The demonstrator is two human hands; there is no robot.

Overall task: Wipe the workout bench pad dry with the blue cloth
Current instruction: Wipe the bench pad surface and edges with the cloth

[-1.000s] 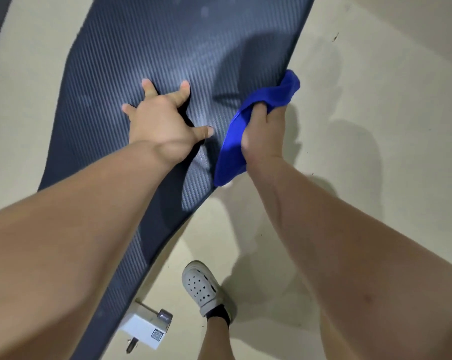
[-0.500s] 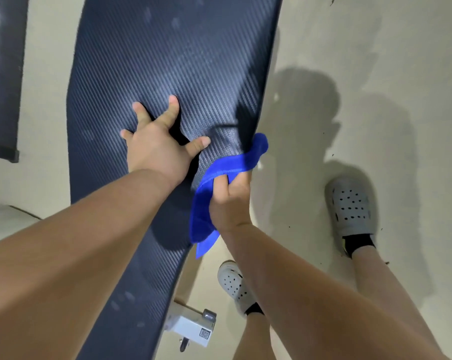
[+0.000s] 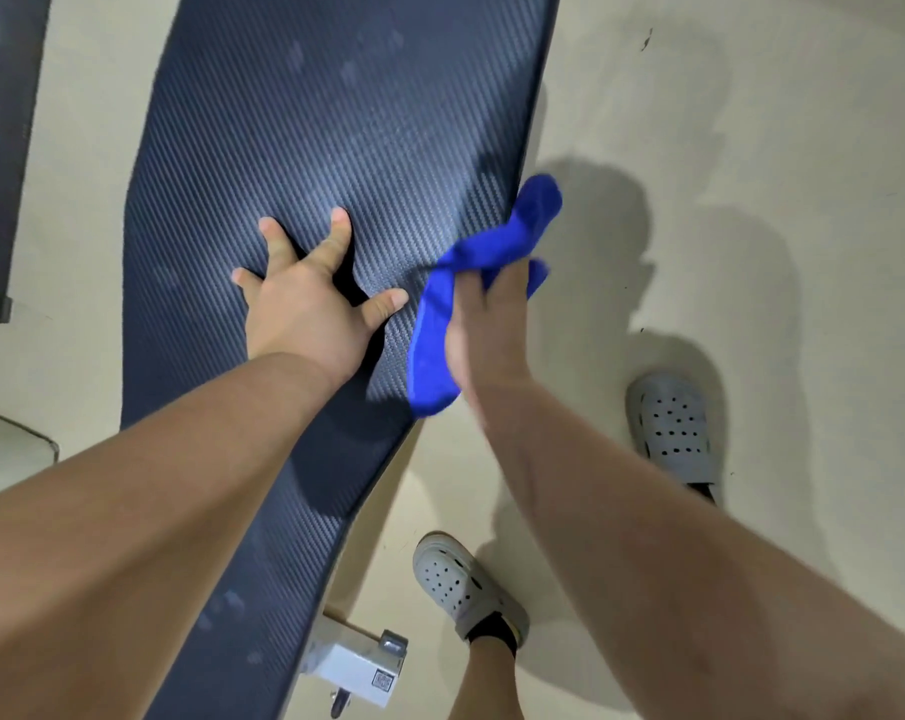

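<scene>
While the left hand [image 3: 304, 309] is pressed flat on the bench pad [image 3: 336, 127] with its fingers [image 3: 340, 228] spread wide and released, holding nothing, the blue cloth [image 3: 484, 252] is gripped in the right hand [image 3: 484, 330]. The right fingers are curled around the bunched middle of the cloth; one end is seen sticking up beyond the fingertips, and the other end hangs down past the heel of the hand. The cloth is held against the right edge of the pad, just beside the left thumb. Pale smudges are visible on the dark woven surface beyond the left fingertips. Two grey perforated clogs [image 3: 460, 584] are seen on the floor [image 3: 751, 148] below the right forearm.
</scene>
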